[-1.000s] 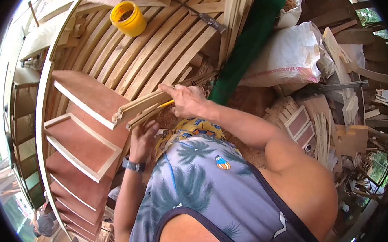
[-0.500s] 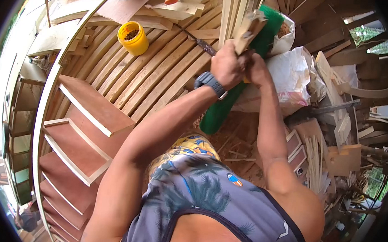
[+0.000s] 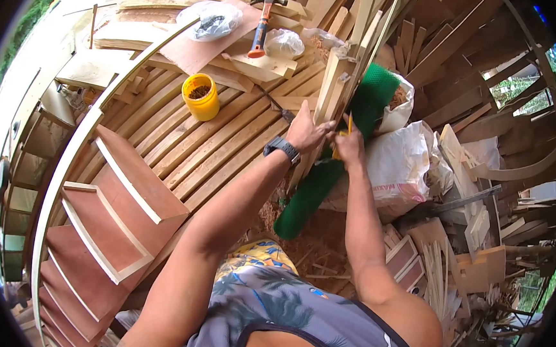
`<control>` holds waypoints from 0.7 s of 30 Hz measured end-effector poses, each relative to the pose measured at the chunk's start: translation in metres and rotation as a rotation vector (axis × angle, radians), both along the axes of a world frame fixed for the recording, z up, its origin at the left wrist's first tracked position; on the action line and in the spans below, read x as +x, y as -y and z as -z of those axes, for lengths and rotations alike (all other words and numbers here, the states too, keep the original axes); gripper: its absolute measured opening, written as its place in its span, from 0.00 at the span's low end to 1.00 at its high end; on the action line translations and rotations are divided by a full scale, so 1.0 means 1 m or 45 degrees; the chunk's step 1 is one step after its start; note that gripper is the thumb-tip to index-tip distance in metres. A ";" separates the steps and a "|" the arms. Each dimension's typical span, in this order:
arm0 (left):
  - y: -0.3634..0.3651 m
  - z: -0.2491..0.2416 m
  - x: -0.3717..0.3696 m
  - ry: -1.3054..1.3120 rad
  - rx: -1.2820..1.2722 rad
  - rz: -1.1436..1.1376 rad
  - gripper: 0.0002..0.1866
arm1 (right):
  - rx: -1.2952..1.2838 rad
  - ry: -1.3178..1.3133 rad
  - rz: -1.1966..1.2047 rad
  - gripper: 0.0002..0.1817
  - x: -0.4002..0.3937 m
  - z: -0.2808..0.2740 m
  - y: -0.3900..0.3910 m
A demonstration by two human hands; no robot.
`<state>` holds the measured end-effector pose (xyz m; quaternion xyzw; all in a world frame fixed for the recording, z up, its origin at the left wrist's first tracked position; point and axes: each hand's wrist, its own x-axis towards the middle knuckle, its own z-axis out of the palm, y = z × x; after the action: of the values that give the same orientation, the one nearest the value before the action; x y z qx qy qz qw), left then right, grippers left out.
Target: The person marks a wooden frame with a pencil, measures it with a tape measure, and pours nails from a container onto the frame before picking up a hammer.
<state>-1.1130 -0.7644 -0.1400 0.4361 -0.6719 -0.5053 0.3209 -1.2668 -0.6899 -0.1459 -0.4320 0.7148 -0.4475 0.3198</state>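
My left hand (image 3: 306, 133) lies across the lower part of a bundle of pale wooden strips (image 3: 331, 90), thumb raised and fingers stretched to the right. A dark watch is on that wrist. Just right of the strips, my right hand (image 3: 351, 146) is closed around a slim yellow pencil (image 3: 350, 123), its upper end showing above the fingers. Behind and below both hands runs a rolled green mesh (image 3: 312, 198). A dark-handled tool (image 3: 287, 115) lies on the slats close to my left hand.
A yellow tub (image 3: 200, 107) of small dark pieces stands on curved wooden slats (image 3: 219, 140). A hammer (image 3: 261, 30) and plastic bags lie farther back. Framed brown panels (image 3: 110, 226) are at the left. White sacks (image 3: 398, 162) and scrap wood fill the right side.
My left hand has loosened from a closed grip on the strips, fingers now extended. My right hand has drawn away from it, showing the pencil. The whole view has shifted, bringing the hammer fully in.
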 end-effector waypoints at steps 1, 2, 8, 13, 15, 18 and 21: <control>0.000 0.019 0.005 0.059 -0.052 -0.026 0.44 | 0.141 0.027 0.075 0.31 0.019 -0.022 -0.010; 0.000 0.033 0.011 0.114 -0.114 -0.048 0.49 | 0.271 0.053 0.158 0.28 0.036 -0.042 -0.023; -0.080 0.050 0.114 -0.218 0.702 0.240 0.31 | 0.176 0.507 -0.105 0.14 0.110 0.021 -0.091; -0.154 0.070 0.198 -0.991 1.358 0.100 0.32 | 0.127 0.017 -0.304 0.20 0.219 0.000 -0.093; -0.169 0.044 0.221 -1.151 1.267 -0.065 0.33 | 0.029 0.100 -0.417 0.20 0.257 0.041 -0.091; -0.195 0.033 0.278 -1.059 1.182 -0.165 0.35 | 0.101 -0.120 -0.625 0.20 0.293 0.024 -0.104; -0.230 0.023 0.315 -0.936 1.046 -0.341 0.29 | 0.262 -0.115 -0.738 0.22 0.310 -0.007 -0.115</control>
<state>-0.7978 -0.5342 -0.1634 0.4020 -0.2030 -0.7986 0.3991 -0.9563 -0.5744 -0.1393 -0.6025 0.6168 -0.2433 0.4442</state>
